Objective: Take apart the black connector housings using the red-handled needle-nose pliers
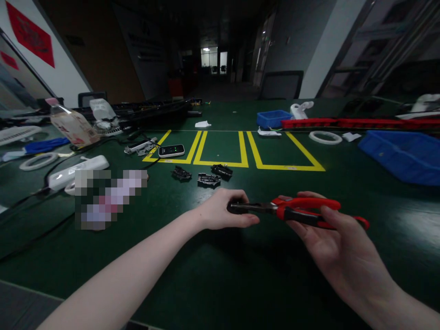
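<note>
My right hand (330,238) is closed around the red and black handles of long-nose pliers (305,211), whose jaws point left. In my left hand (225,210), curled in front of me, is a small black part (236,207), mostly hidden by the fingers. The pliers' tips reach this part and overlap it; whether they clamp it I cannot tell. Just beyond my left hand, several black plastic pieces lie on the green table: one at the left (181,173), one in the middle (208,179) and one at the right (222,171).
Yellow tape outlines (244,151) mark the table behind the black pieces. A white device with green lights (171,151) lies at the left outline. Blue bins stand at right (402,156) and farther back (273,119). A power strip (79,172), cables and a bottle (72,123) occupy the left.
</note>
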`<state>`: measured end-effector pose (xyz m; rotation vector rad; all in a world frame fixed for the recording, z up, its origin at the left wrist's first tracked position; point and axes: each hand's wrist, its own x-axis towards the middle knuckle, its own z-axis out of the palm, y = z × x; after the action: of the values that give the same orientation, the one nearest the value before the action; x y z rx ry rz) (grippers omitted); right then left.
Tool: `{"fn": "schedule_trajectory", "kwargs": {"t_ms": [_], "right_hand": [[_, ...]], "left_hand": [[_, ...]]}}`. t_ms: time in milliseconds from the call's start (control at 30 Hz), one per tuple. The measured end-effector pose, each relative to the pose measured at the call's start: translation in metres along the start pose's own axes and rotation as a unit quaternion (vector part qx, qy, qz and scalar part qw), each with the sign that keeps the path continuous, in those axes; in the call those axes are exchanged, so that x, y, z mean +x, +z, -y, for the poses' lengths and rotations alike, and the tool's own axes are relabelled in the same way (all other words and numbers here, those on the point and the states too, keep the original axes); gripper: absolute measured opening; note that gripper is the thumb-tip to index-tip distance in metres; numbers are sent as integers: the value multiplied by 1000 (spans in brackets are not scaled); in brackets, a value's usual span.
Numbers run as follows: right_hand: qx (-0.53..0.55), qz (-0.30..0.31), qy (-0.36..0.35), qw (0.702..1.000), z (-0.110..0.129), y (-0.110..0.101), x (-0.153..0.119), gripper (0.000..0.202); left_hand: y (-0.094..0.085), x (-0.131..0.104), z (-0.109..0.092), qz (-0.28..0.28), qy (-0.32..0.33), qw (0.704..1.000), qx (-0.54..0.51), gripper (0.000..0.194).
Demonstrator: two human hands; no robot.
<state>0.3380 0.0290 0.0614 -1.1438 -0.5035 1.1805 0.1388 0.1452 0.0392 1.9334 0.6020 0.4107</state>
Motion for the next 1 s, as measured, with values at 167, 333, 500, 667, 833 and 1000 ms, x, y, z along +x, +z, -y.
{"fn": "schedule_trajectory", "kwargs": {"t_ms": [167,333,500,667,833,1000], "right_hand": [[-1,-14,-10,1000,3,10,-11,43],[46,-9,31,998,0,3,0,36],[47,-16,19,999,0,4,-1,32],[49,-21,13,999,1,8,-6,32],[57,-17,7,998,0,4,0,39],[50,-9,32,998,-2,-3,7,52]], "left_hand": [[0,0,-2,0,-7,1000,11,35],[3,0,-3,-3,-5,1000,20,32],[4,1,-2,-7,-1,1000,24,32],[4,-1,-6,-8,-2,1000,23,31],[5,-4,-10,-8,-3,1000,20,28],[3,-1,-3,1,-5,1000,17,32]]}}
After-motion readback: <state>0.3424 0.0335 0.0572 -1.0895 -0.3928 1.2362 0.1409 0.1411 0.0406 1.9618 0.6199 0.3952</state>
